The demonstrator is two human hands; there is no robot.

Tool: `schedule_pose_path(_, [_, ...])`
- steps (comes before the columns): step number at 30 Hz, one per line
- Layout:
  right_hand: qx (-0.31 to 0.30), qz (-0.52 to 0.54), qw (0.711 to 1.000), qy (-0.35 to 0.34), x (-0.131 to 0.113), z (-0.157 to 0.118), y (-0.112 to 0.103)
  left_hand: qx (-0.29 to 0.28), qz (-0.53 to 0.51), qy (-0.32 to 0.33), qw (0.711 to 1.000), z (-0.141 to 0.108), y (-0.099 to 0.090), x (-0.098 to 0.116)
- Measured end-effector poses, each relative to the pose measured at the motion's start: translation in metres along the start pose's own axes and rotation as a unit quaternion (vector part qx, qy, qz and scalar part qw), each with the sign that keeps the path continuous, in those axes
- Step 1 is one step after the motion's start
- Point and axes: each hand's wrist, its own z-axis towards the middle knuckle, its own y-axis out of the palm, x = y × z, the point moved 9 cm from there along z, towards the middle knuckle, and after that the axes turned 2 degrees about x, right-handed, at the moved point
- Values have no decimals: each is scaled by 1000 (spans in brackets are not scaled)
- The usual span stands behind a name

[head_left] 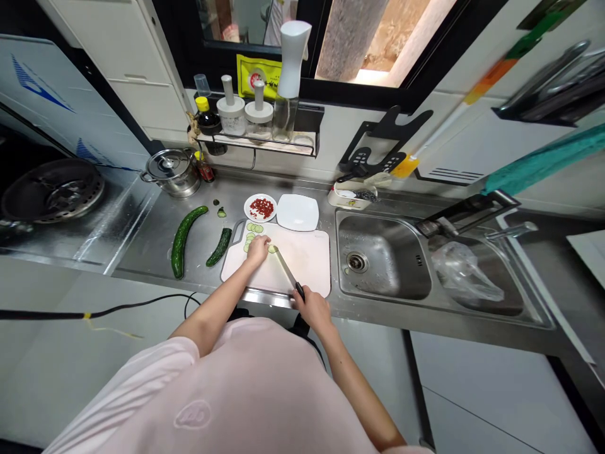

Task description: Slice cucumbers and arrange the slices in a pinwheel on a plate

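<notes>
My right hand (314,309) is wrapped around the black handle of a kitchen knife (286,270). The blade points up and left across the white cutting board (312,258), with a pale green cucumber slice (273,249) at its tip. Close beside that tip, on the left part of the board, is my left hand (258,251), its fingers curled together; what they hold, if anything, is hidden. Thin cucumber slices (255,227) lie on the board above and left of this hand. A cut cucumber piece (218,247) and a whole curved cucumber (184,241) rest on the steel counter to the left.
Behind the board stand a plate of chopped red pieces (261,208) and a white square plate (297,212). A lidded pot (172,172) is at the back left, a wok (51,189) farther left. To the right is a sink (382,252); above runs a spice rack (258,144).
</notes>
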Motion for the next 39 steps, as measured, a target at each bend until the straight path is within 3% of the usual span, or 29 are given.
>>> schedule_pose_path(22, [-7, -25, 999, -21, -2, 8, -3, -36, -8, -66, 997, 12, 6, -11])
schedule_pose_path(39, [-26, -41, 998, -31, 0, 18, -4, -23, -1, -64, 998, 16, 6, -13])
